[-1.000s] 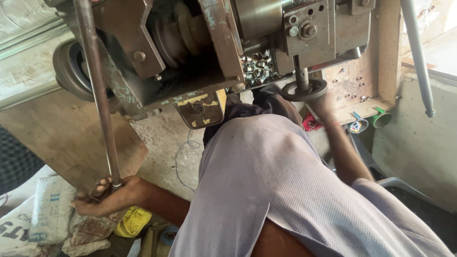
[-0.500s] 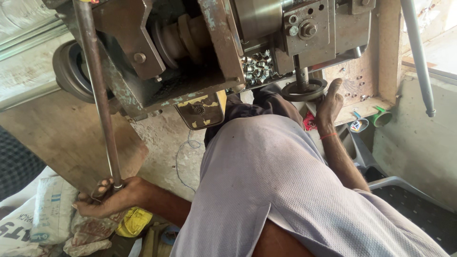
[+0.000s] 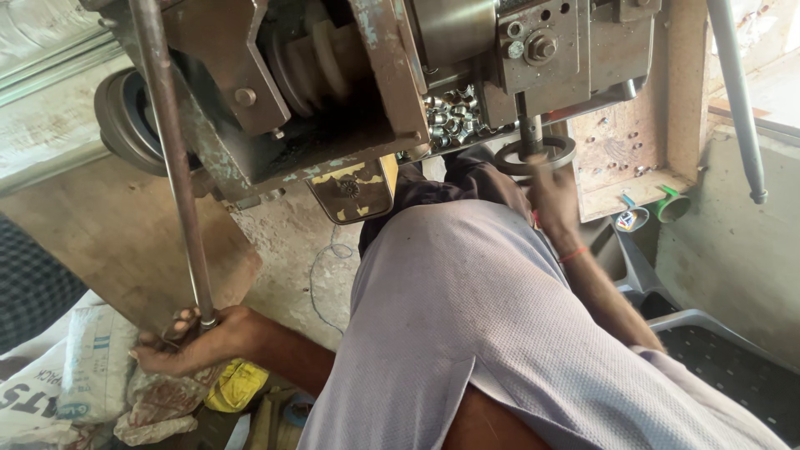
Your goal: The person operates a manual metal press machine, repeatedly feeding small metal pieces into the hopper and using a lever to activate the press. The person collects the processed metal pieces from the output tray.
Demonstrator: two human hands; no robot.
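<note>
While the view looks down over a grey shirt (image 3: 467, 333):
Left hand: the left hand (image 3: 196, 337) sits low at the left, fingers (image 3: 179, 321) wrapped around the bottom end of a long metal rod (image 3: 171, 158).
Rod: it runs steeply up from that hand to the top edge, in front of the rusty machine (image 3: 333, 92).
Right hand: the right hand (image 3: 554, 192) is raised to a metal ring (image 3: 535, 154) under the machine's spindle, touching it; blurred, so I cannot tell whether its fingers pinch the ring.
Ring: flat, just below the machine head.
Nearby: small metal parts (image 3: 446, 121) heaped behind; sacks (image 3: 67, 375) and yellow cloth (image 3: 237, 385) on the floor.
</note>
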